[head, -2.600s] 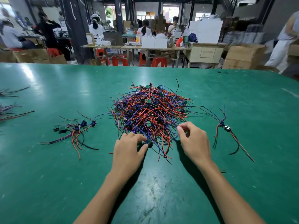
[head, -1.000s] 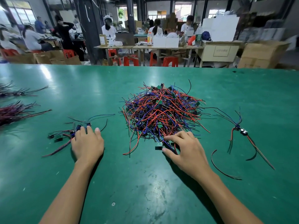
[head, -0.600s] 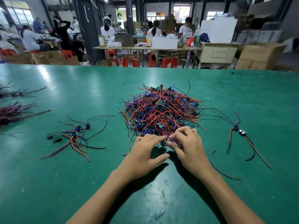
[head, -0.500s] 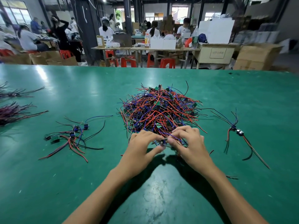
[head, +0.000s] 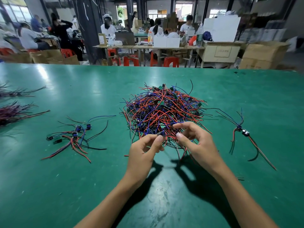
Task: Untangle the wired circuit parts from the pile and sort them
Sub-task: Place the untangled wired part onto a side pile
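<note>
A pile of wired parts, a tangle of red, blue and black wires with small green boards caught in it, sits near the middle of the green table, and both hands are raised over its near edge. The left hand comes in from the lower left with its forearm angled up toward the pile; its thumb and forefinger pinch a small part at the pile's front, the other fingers curled loosely under the palm. The right hand reaches in from the lower right, wrist bent inward, forefinger stretched toward the pile and thumb tip just beside the pinched part; thin wires run under and between its curled fingers, but whether it truly grips any of them is hard to tell. Both hands cast dark shadows on the table below. Left of the pile, well apart, lies a small group of sorted parts with wires fanned out. To the right lies another small bunch with long trailing wires. At the far left edge rest two bundles of dark wires.
</note>
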A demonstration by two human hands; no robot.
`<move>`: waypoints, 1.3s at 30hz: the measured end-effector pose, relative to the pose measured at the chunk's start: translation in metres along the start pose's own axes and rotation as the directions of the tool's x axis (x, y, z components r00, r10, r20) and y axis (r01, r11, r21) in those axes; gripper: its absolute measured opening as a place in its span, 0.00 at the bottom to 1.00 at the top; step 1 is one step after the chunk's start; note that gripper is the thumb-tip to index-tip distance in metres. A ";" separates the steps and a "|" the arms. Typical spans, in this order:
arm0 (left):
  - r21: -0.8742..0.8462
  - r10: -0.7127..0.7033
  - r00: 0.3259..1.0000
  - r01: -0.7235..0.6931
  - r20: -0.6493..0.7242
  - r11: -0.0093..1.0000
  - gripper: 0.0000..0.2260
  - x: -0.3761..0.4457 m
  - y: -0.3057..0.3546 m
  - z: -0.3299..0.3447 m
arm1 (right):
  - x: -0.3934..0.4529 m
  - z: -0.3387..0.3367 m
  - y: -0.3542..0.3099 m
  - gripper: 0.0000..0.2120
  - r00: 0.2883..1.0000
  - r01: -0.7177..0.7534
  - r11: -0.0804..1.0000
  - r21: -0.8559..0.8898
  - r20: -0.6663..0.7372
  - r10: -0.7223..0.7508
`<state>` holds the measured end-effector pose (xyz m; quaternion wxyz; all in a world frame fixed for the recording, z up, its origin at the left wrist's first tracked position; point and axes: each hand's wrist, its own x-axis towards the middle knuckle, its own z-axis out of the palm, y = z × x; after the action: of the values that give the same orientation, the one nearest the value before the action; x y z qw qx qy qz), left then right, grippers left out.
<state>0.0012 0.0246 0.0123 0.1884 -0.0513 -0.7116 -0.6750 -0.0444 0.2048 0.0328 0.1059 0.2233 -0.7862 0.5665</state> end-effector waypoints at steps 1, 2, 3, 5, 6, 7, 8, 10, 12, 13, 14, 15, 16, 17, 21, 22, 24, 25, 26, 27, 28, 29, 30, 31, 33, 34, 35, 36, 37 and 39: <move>-0.044 -0.029 1.000 0.028 -0.008 0.999 0.12 0.000 -0.001 0.001 | -0.001 0.001 0.000 0.10 1.000 0.004 1.000 -0.005 -0.001 -0.004; -0.079 -0.053 0.998 0.051 -0.016 0.996 0.13 0.000 -0.001 0.001 | -0.001 0.002 0.000 0.10 1.000 0.009 1.000 -0.011 0.000 -0.009; -0.103 -0.068 0.997 0.065 -0.025 0.993 0.14 0.001 -0.001 0.000 | -0.001 0.003 -0.001 0.10 1.000 0.014 1.000 -0.018 0.002 -0.014; -0.110 -0.063 0.997 0.058 -0.045 0.992 0.13 0.003 -0.001 -0.002 | -0.001 0.004 0.001 0.10 1.000 0.023 0.998 -0.054 0.022 -0.021; -0.104 -0.048 0.997 0.042 -0.057 0.994 0.13 0.004 0.000 -0.003 | 0.000 0.004 0.002 0.10 0.999 0.023 0.996 -0.081 0.042 -0.019; -0.106 -0.035 0.997 0.027 -0.071 0.994 0.12 0.006 0.001 -0.004 | 0.001 0.004 0.003 0.07 0.998 0.017 0.993 -0.119 0.069 -0.009; -0.121 -0.030 0.996 0.019 -0.088 0.992 0.12 0.007 0.002 -0.005 | 0.001 0.004 0.004 0.05 0.995 0.013 0.986 -0.166 0.100 0.004; -0.195 -0.053 0.992 0.029 -0.117 0.980 0.14 0.011 0.006 -0.006 | 0.000 0.005 0.003 0.08 0.988 0.032 0.968 -0.249 0.157 0.008; -0.342 -0.149 0.981 0.100 -0.121 0.934 0.17 0.017 0.011 -0.009 | -0.002 0.009 0.001 0.12 0.983 0.054 0.967 -0.251 0.183 -0.008; -0.437 -0.221 0.970 0.154 -0.105 0.886 0.17 0.019 0.012 -0.011 | -0.003 0.012 -0.001 0.13 0.982 0.058 0.974 -0.219 0.189 -0.016; -0.527 -0.292 0.953 0.210 -0.076 0.824 0.15 0.020 0.013 -0.014 | -0.005 0.015 -0.003 0.13 0.980 0.052 0.984 -0.171 0.196 -0.018; -0.592 -0.345 0.938 0.254 -0.043 0.765 0.13 0.021 0.013 -0.016 | -0.006 0.018 -0.005 0.13 0.978 0.038 0.993 -0.115 0.207 -0.014; -0.623 -0.375 0.927 0.286 -0.012 0.728 0.11 0.021 0.013 -0.018 | -0.007 0.021 -0.007 0.13 0.976 0.023 0.997 -0.068 0.219 -0.007; -0.630 -0.386 0.923 0.308 0.015 0.713 0.10 0.021 0.013 -0.019 | -0.009 0.024 -0.009 0.13 0.973 0.006 0.999 -0.037 0.229 0.003; -0.612 -0.389 0.920 0.333 0.044 0.718 0.12 0.016 0.011 -0.017 | -0.017 0.035 -0.012 0.11 0.956 -0.025 0.998 -0.050 0.290 0.038; -0.584 -0.385 0.923 0.324 0.020 0.744 0.11 0.016 0.011 -0.017 | -0.019 0.037 -0.012 0.11 0.949 -0.014 0.997 -0.082 0.314 0.039; -0.436 -0.310 0.946 0.241 -0.093 0.867 0.08 0.019 0.010 -0.023 | -0.020 0.038 -0.013 0.18 0.939 0.018 0.984 -0.175 0.340 0.044; -0.280 -0.207 0.962 0.152 -0.177 0.948 0.08 0.023 0.010 -0.030 | -0.020 0.037 -0.014 0.23 0.946 0.037 0.971 -0.235 0.322 0.042; -0.053 -0.062 0.963 0.049 -0.261 0.997 0.08 0.029 0.011 -0.039 | -0.019 0.034 -0.014 0.27 0.960 0.055 0.953 -0.297 0.278 0.031; 0.203 0.098 0.945 -0.035 -0.312 0.978 0.07 0.036 0.013 -0.050 | -0.017 0.030 -0.014 0.29 0.976 0.066 0.937 -0.344 0.219 0.011; 0.421 0.229 0.914 -0.073 -0.334 0.904 0.07 0.044 0.014 -0.062 | -0.014 0.026 -0.012 0.28 0.987 0.062 0.930 -0.362 0.159 -0.004; 0.567 0.318 0.880 -0.070 -0.352 0.821 0.08 0.051 0.015 -0.075 | -0.012 0.022 -0.009 0.26 0.994 0.043 0.933 -0.356 0.106 -0.005; 0.654 0.366 0.857 -0.046 -0.362 0.755 0.08 0.059 0.015 -0.088 | -0.009 0.019 -0.005 0.24 0.998 0.016 0.939 -0.345 0.060 0.005; 0.709 0.376 0.851 -0.005 -0.367 0.705 0.09 0.064 0.012 -0.101 | -0.007 0.016 -0.002 0.22 1.000 -0.011 0.940 -0.340 0.019 0.019; 0.782 0.276 0.884 0.145 -0.378 0.606 0.11 0.072 -0.001 -0.125 | -0.004 0.011 0.006 0.18 0.998 -0.053 0.936 -0.349 -0.045 0.040; 0.821 0.157 0.905 0.272 -0.396 0.503 0.13 0.073 -0.012 -0.136 | -0.003 0.009 0.009 0.17 0.997 -0.067 0.933 -0.354 -0.061 0.049; 0.848 0.013 0.904 0.397 -0.428 0.350 0.15 0.070 -0.021 -0.144 | -0.003 0.008 0.011 0.17 0.996 -0.080 0.930 -0.359 -0.070 0.059; 0.858 -0.109 0.880 0.475 -0.462 0.196 0.17 0.066 -0.027 -0.150 | -0.003 0.007 0.012 0.17 0.995 -0.094 0.924 -0.370 -0.076 0.071; 0.856 -0.175 0.856 0.507 -0.486 0.103 0.19 0.062 -0.031 -0.153 | -0.004 0.007 0.012 0.19 0.993 -0.107 0.914 -0.391 -0.085 0.080; 0.852 -0.186 0.848 0.517 -0.497 0.078 0.19 0.059 -0.035 -0.153 | -0.004 0.008 0.012 0.22 0.991 -0.121 0.888 -0.444 -0.109 0.081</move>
<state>-0.0347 -0.1394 0.0019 0.0972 0.3436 -0.9298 -0.0893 -0.0462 0.2016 0.0181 0.1591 0.1266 -0.9009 0.3834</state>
